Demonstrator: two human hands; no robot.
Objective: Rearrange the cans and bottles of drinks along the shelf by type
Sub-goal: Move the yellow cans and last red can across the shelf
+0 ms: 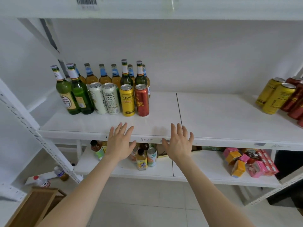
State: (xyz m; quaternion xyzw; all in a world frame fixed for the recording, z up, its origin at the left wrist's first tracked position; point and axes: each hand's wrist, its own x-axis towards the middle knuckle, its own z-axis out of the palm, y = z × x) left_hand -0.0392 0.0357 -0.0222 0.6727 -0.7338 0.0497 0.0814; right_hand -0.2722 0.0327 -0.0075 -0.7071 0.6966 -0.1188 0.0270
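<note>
On the white shelf [213, 115], a cluster stands at the left: green glass bottles [65, 92], amber bottles with blue labels [104, 76] behind, two white cans [105, 99], a yellow can [127, 99] and a red can [142, 100] in front. At the far right lean more yellow cans [275, 95] and red cans [295, 99]. My left hand [120, 141] and my right hand [179, 141] hover at the shelf's front edge, palms down, fingers spread, holding nothing. Both are below and in front of the cans.
A lower shelf [188, 167] holds juice bottles and a can [151, 157] at its middle and pink and orange cartons [246, 163] at the right. White uprights [32, 133] frame the left side. A wooden box [32, 205] and loose bottles [59, 173] lie on the floor at the left.
</note>
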